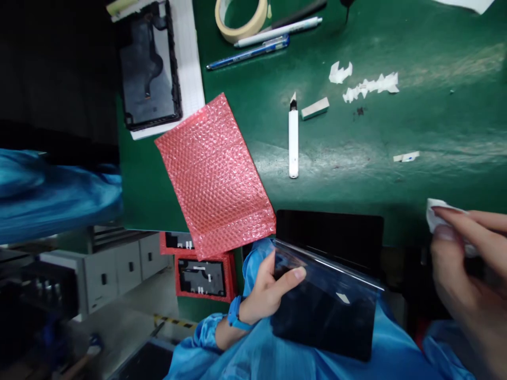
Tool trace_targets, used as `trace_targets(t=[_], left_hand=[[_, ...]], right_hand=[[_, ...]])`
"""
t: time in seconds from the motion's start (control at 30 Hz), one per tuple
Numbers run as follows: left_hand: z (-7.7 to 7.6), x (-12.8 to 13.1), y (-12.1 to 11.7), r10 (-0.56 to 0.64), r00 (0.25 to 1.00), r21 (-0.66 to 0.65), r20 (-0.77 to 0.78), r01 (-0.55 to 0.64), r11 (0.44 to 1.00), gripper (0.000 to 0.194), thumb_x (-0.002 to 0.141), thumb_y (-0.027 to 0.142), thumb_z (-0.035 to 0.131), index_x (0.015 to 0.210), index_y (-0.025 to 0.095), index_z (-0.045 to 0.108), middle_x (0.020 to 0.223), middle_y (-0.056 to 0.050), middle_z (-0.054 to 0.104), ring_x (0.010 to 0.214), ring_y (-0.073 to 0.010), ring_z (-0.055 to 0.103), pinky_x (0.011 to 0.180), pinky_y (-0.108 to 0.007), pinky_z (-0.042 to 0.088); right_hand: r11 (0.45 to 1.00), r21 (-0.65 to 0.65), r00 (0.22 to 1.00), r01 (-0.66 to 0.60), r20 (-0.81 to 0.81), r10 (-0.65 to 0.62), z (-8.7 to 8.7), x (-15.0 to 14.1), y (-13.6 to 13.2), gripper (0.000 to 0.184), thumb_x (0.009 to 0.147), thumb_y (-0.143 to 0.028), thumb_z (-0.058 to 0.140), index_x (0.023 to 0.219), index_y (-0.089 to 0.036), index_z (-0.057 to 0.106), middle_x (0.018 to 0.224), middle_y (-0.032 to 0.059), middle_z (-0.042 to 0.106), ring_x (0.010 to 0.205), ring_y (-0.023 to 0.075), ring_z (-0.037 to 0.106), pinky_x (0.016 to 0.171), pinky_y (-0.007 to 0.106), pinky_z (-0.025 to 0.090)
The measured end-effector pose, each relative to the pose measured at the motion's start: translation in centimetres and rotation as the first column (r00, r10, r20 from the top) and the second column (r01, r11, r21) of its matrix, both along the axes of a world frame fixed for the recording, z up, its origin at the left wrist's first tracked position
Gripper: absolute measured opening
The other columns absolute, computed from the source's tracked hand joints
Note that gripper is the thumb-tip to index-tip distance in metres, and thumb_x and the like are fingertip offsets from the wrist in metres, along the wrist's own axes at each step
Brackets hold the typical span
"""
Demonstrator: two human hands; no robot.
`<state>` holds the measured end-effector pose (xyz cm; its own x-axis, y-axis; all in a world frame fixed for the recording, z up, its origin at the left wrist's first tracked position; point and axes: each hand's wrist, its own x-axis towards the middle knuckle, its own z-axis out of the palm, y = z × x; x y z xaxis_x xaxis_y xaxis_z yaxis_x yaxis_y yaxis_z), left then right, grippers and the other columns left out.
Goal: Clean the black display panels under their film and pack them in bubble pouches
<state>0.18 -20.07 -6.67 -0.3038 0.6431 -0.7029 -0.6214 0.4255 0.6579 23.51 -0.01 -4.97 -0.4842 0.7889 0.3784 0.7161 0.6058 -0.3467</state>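
My left hand [269, 290], with a blue wristband [236, 312], grips a dark glossy screen panel [327, 322] by its left edge, thumb on top. A clear film-like strip with a bright edge runs along the panel's upper side, and a small white piece [343, 298] shows on its surface. Just beyond it, another dark flat area [332, 229] lies at the table's front edge; I cannot tell whether it is joined to the panel. Over at the right, my right hand [471, 258] pinches a crumpled white paper piece [434, 214] between thumb and fingers.
A pink bubble-wrap pouch [216, 177] lies on the green table [447, 121]. Beyond it are a white craft knife [293, 140] with its blade showing, pens [249, 53], a tape roll [222, 29], paper scraps [372, 87] and a black device frame [150, 68]. A blue sleeve [59, 190] appears left.
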Motion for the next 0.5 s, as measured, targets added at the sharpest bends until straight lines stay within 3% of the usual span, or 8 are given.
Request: trace_targets(t=[0.17,0.27,0.5], left_hand=[[1.6,-0.4,0.3,0.038,0.998,0.019,0.045,-0.039,0.999,0.043,0.083,0.052,0.107,0.106,0.021,0.090,0.093,-0.003,0.089,0.082,-0.0203,0.080,0.081,-0.029,0.068],[2.3,-0.6,0.7,0.061,0.996,0.027,0.063,-0.063,0.998,0.038,0.083,0.050,0.108,0.098,0.021,0.090,0.088,-0.002,0.087,0.079,-0.0177,0.078,0.077,-0.025,0.066],[3.5,-0.9,1.6,0.115,0.990,0.024,0.085,-0.118,0.993,0.041,0.078,0.052,0.110,0.097,0.021,0.092,0.091,-0.003,0.089,0.082,-0.0194,0.079,0.081,-0.028,0.066]], right_hand=[[0.983,0.110,0.981,-0.147,-0.115,0.159,0.9,-1.2,1.4,0.079,0.096,-0.004,0.087,0.163,-0.044,0.073,0.108,0.0138,0.085,0.081,0.0286,0.080,0.067,0.039,0.058],[0.983,0.093,0.973,-0.156,-0.156,0.170,1.8,-2.5,1.0,0.082,0.098,-0.002,0.086,0.165,-0.046,0.070,0.112,0.0147,0.085,0.081,0.0273,0.081,0.066,0.038,0.060],[0.991,0.067,0.972,-0.117,-0.198,0.128,2.8,-4.8,0.3,0.087,0.102,-0.004,0.086,0.163,-0.062,0.065,0.109,0.0056,0.085,0.082,0.0247,0.082,0.068,0.037,0.060]])
